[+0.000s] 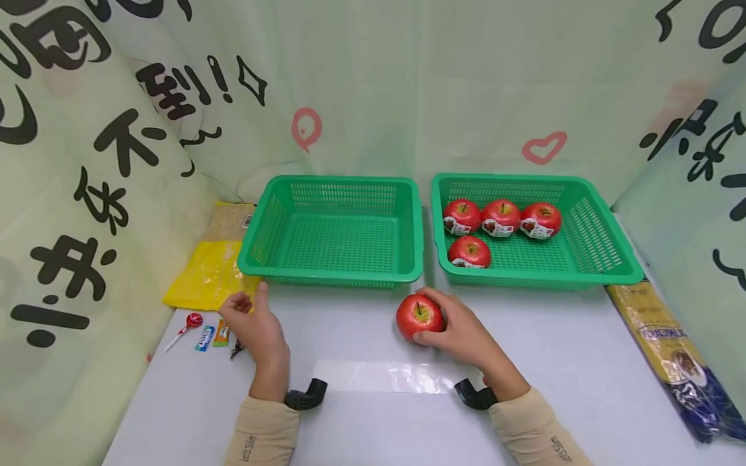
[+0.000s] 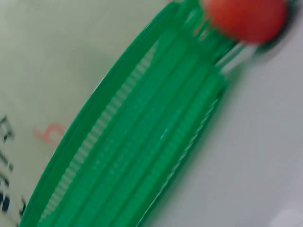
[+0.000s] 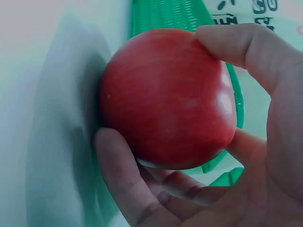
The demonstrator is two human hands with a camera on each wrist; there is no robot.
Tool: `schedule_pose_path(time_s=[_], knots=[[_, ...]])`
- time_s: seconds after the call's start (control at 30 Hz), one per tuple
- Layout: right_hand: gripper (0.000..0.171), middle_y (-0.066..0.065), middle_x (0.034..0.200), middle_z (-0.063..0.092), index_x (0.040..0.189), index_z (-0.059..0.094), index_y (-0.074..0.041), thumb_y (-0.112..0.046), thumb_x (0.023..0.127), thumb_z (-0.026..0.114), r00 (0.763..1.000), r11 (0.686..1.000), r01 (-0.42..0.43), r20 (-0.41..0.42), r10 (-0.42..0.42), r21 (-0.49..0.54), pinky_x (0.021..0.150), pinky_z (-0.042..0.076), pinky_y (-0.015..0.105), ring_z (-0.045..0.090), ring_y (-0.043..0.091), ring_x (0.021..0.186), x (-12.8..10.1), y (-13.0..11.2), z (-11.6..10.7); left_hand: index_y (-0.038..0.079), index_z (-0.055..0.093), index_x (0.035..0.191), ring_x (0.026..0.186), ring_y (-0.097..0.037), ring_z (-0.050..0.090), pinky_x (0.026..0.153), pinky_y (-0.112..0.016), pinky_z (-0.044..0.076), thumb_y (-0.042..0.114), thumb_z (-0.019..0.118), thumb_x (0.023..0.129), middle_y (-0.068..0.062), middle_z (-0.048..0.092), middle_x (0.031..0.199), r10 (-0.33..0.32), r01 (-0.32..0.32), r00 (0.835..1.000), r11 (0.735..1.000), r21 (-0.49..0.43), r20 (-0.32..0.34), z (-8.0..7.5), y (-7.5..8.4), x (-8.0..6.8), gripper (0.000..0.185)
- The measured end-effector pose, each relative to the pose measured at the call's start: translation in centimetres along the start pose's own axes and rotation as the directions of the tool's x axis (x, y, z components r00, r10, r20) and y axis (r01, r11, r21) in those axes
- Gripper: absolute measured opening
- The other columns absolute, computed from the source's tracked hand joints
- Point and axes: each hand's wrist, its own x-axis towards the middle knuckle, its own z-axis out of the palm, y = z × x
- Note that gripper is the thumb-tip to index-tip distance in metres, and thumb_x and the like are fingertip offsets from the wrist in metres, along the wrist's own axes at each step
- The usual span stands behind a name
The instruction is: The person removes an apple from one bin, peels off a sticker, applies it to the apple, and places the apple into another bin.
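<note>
My right hand (image 1: 460, 327) grips a red apple (image 1: 419, 317) in front of the gap between two green baskets. In the right wrist view, thumb and fingers (image 3: 118, 175) curve around the apple (image 3: 168, 99); whether its underside touches the table I cannot tell. Nothing is in my left hand (image 1: 259, 330), which hovers loosely curled near the small sweets and the left basket's front corner. The left green basket (image 1: 332, 277) has a bare slatted bottom. Several red apples with white labels, one of them the front apple (image 1: 469, 251), sit in the right green basket (image 1: 548, 278).
A yellow package (image 1: 212, 268) lies left of the baskets. Before it are a red lollipop (image 1: 194, 320), a blue wrapped sweet (image 1: 205, 338) and an orange one (image 1: 221, 333). A gold and blue plastic bag (image 1: 670, 349) lies at right. Clear tape (image 1: 384, 377) crosses the white table.
</note>
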Motion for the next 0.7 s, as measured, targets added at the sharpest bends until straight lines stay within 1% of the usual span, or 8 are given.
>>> schedule_pose_path(time_s=[0.07, 0.1, 0.17, 0.27, 0.3, 0.37, 0.5, 0.7], knots=[[0.077, 0.018, 0.136, 0.063, 0.154, 0.053, -0.015, -0.032, 0.086, 0.086, 1.0, 1.0, -0.004, -0.018, 0.003, -0.019, 0.095, 0.06, 0.054, 0.062, 0.035, 0.121, -0.1, 0.1, 0.0, 0.008, 0.054, 0.113, 0.108, -0.019, 0.05, 0.091, -0.027, 0.044, 0.016, 0.075, 0.098, -0.002, 0.053, 0.11, 0.065, -0.083, 0.984, 0.991, 0.107, 0.164, 0.7, -0.7, -2.0, 0.028], [0.077, 0.018, 0.138, 0.063, 0.154, 0.053, -0.016, -0.034, 0.087, 0.086, 1.0, 1.0, -0.001, -0.025, 0.0, -0.026, 0.096, 0.059, 0.053, 0.062, 0.034, 0.123, -0.2, 0.2, 0.0, 0.005, 0.058, 0.111, 0.108, -0.022, 0.054, 0.093, -0.03, 0.047, 0.014, 0.078, 0.095, -0.005, 0.058, 0.109, 0.088, -0.143, 0.954, 0.974, 0.177, 0.287, 1.1, -1.1, -2.8, 0.027], [0.08, 0.018, 0.144, 0.062, 0.157, 0.05, -0.017, -0.037, 0.088, 0.085, 1.0, 1.0, -0.013, -0.021, 0.013, -0.019, 0.094, 0.06, 0.049, 0.065, 0.031, 0.117, -0.3, 0.3, 0.0, 0.004, 0.066, 0.112, 0.113, -0.028, 0.06, 0.098, -0.039, 0.052, 0.018, 0.084, 0.091, -0.009, 0.068, 0.111, 0.097, -0.322, 0.833, 0.886, 0.334, 0.544, 1.5, -2.0, -4.0, 0.031], [0.09, 0.021, 0.149, 0.059, 0.163, 0.042, -0.018, -0.044, 0.089, 0.085, 0.999, 0.999, -0.033, 0.013, 0.033, -0.019, 0.08, 0.06, 0.037, 0.069, 0.022, 0.092, -0.7, 0.6, -0.8, 0.007, 0.071, 0.123, 0.142, -0.042, 0.049, 0.117, -0.058, 0.044, 0.036, 0.092, 0.082, -0.015, 0.066, 0.137, 0.026, -0.607, 0.601, 0.666, 0.435, 0.799, 1.6, -3.1, -5.1, 0.054], [0.092, 0.022, 0.15, 0.058, 0.164, 0.04, -0.017, -0.046, 0.089, 0.084, 0.999, 0.999, -0.044, 0.019, 0.044, -0.027, 0.075, 0.06, 0.034, 0.068, 0.019, 0.084, -1.0, 0.7, -1.4, 0.008, 0.069, 0.13, 0.15, -0.046, 0.039, 0.121, -0.063, 0.038, 0.041, 0.093, 0.079, -0.017, 0.06, 0.146, -0.013, -0.67, 0.54, 0.598, 0.439, 0.842, 1.6, -3.4, -5.4, 0.065], [0.088, 0.023, 0.146, 0.06, 0.162, 0.042, -0.015, -0.044, 0.09, 0.084, 0.998, 0.997, -0.057, 0.01, 0.058, -0.056, 0.066, 0.055, 0.029, 0.062, 0.015, 0.071, -1.8, 1.1, -2.8, 0.01, 0.063, 0.142, 0.159, -0.053, 0.018, 0.126, -0.071, 0.024, 0.051, 0.096, 0.072, -0.021, 0.045, 0.162, -0.091, -0.751, 0.458, 0.492, 0.44, 0.884, 1.5, -4.0, -5.8, 0.087], [0.051, 0.015, 0.13, 0.071, 0.138, 0.066, -0.011, -0.026, 0.092, 0.084, 0.999, 0.992, -0.024, -0.046, 0.019, -0.124, 0.068, 0.054, 0.026, 0.062, 0.012, 0.081, -3.8, 2.1, -5.5, 0.011, 0.051, 0.155, 0.161, -0.057, -0.001, 0.126, -0.078, 0.009, 0.057, 0.098, 0.064, -0.025, 0.026, 0.172, -0.188, -0.794, 0.414, 0.404, 0.455, 0.89, 1.3, -4.4, -5.8, 0.112], [0.021, -0.004, 0.104, 0.072, 0.11, 0.078, -0.016, -0.007, 0.091, 0.082, 0.98, 0.977, 0.144, 0.16, -0.119, -0.157, 0.079, 0.057, 0.025, 0.061, 0.004, 0.088, -5.2, 3.5, -5.5, 0.01, 0.056, 0.152, 0.159, -0.06, 0.001, 0.124, -0.08, 0.009, 0.048, 0.102, 0.059, -0.026, 0.029, 0.171, -0.206, -0.784, 0.463, 0.358, 0.506, 0.862, 0.1, -3.0, -3.9, 0.111]])
